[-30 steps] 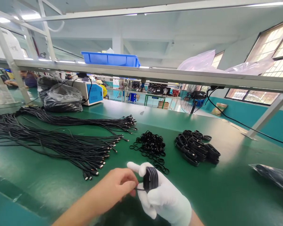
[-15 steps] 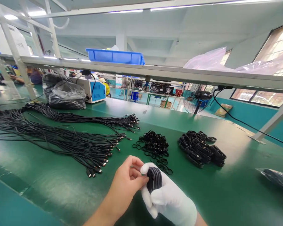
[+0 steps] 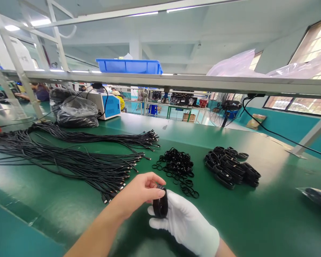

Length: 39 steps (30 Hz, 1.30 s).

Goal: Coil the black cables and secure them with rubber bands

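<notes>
Green is shown across the broad tabletop [image 3: 259, 221] in the head view, and a small coil of black cable [image 3: 160, 205] is held just above its near part, close to the bottom middle. The coil is pinched at its upper edge by the bare left hand [image 3: 141, 192], with the thumb laid against it. From the other side the coil is gripped by the right hand [image 3: 186, 221], which is covered by a white glove; gloved fingertips are seen past the coil's lower left edge.

Just beyond the hands, small black rings [image 3: 178, 162] are heaped, with a few strewn toward the coil. To the right of these, coiled cable bundles [image 3: 231, 167] are piled together. The left side is taken up by long loose cables [image 3: 82, 164], laid in two bunches with most of their plugs pointed to the right. A clear plastic bag [image 3: 79, 112] with dark contents is placed behind them, beside a blue and white machine [image 3: 111, 107]. Above, a blue tray [image 3: 130, 66] is carried by a pale shelf [image 3: 176, 81].
</notes>
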Each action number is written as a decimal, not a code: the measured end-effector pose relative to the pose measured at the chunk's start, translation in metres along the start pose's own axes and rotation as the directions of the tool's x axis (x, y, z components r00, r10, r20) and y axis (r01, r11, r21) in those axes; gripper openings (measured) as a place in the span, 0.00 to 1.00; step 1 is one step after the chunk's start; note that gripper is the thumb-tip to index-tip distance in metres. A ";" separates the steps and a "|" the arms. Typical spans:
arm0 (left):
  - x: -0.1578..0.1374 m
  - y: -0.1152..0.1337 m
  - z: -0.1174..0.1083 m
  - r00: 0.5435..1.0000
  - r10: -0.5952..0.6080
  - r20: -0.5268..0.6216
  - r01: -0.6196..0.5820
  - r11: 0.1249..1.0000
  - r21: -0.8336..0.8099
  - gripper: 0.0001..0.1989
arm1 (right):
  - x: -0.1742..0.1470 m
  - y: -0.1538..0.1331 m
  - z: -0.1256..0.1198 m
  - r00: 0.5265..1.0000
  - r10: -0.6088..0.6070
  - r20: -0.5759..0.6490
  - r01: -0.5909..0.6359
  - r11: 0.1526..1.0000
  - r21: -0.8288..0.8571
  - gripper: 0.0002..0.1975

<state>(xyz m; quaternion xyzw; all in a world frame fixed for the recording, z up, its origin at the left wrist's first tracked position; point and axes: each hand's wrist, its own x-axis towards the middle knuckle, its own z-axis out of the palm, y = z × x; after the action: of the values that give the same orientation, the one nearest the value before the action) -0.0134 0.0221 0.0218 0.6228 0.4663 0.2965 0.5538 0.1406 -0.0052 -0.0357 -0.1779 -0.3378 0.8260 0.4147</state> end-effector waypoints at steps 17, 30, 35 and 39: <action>-0.014 -0.031 0.028 0.993 -0.059 -0.103 0.032 0.969 -0.244 0.09 | 0.002 -0.003 0.006 0.989 0.020 -0.147 -0.065 0.949 -0.308 0.26; -0.028 -0.015 0.024 0.902 0.287 -0.321 -0.150 0.908 0.391 0.12 | -0.005 -0.003 -0.013 0.973 0.153 0.175 -0.163 0.986 0.045 0.23; -0.026 -0.026 0.034 0.852 0.456 -0.257 -0.187 0.724 0.664 0.16 | -0.002 0.000 -0.004 0.993 0.108 0.046 -0.101 0.986 -0.136 0.24; -0.023 -0.031 0.035 0.819 0.497 -0.285 -0.182 0.697 0.694 0.14 | -0.003 -0.002 0.000 0.995 0.101 0.022 -0.095 0.980 -0.175 0.23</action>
<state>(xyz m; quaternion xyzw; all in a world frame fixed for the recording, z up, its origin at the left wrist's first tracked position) 0.0007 -0.0148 -0.0117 0.7631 0.5263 0.3561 0.1174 0.1436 -0.0065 -0.0340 -0.2170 -0.4057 0.8155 0.3511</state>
